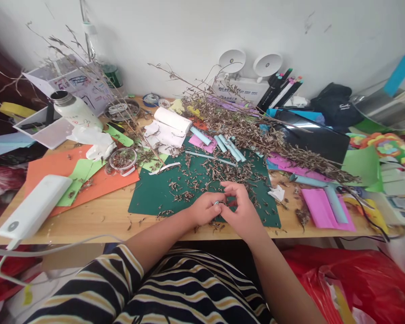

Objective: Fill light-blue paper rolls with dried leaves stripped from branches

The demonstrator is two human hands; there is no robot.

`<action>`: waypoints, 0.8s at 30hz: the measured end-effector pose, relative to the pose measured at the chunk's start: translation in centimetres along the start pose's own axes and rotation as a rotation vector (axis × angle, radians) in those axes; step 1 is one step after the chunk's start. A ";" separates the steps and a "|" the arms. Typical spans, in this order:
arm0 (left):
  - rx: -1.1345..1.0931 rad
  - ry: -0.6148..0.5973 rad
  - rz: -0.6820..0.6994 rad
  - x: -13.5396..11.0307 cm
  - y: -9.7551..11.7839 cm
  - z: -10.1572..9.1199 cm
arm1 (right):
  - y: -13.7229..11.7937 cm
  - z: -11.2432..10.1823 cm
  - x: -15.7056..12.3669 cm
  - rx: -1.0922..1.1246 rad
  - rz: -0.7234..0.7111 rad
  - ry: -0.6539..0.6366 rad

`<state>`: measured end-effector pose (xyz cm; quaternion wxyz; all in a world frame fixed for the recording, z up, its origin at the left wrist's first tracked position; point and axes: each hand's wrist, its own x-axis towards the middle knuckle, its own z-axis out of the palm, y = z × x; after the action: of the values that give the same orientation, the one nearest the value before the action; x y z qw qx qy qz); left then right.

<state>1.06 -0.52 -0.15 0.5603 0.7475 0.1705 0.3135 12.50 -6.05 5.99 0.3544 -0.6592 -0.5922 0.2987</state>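
Over the near part of a green cutting mat (148,193), my two hands meet. My left hand (205,209) is closed, its thumb and fingers on a small light blue paper roll (218,203), mostly covered by the fingers. My right hand (240,208) curls in from the other side and pinches the same roll. Crumbled dried leaves (185,195) are scattered on the mat around my hands. Beyond them lie several light blue paper tubes (231,148) and a thin pale strip (211,158).
A heap of dried branches (249,130) spreads across the back right, partly over a dark tablet (317,146). At left are a white power bank (35,207), orange paper (97,191), a small clear bowl (123,159) and an uncapped bottle (76,110). Pink paper (315,207) lies right.
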 end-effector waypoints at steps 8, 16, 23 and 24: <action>-0.188 0.061 -0.087 0.1 -0.1 -0.1 | -1.0 -0.6 1.5 0.042 0.046 -0.203; -0.266 0.025 -0.182 0.4 0.9 -0.5 | 2.3 -1.5 -0.8 -0.111 -0.400 0.115; -0.287 0.056 -0.168 0.4 1.3 -0.7 | 5.5 -2.7 -0.8 -0.248 -0.340 0.313; -0.286 0.059 -0.163 0.4 1.2 -0.7 | 6.3 -3.2 -0.4 -0.237 -0.273 0.370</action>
<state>0.77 -0.12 1.18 0.6794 0.6341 0.2004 0.3100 18.65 -7.09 2.64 0.4138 -0.6534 -0.6318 0.0511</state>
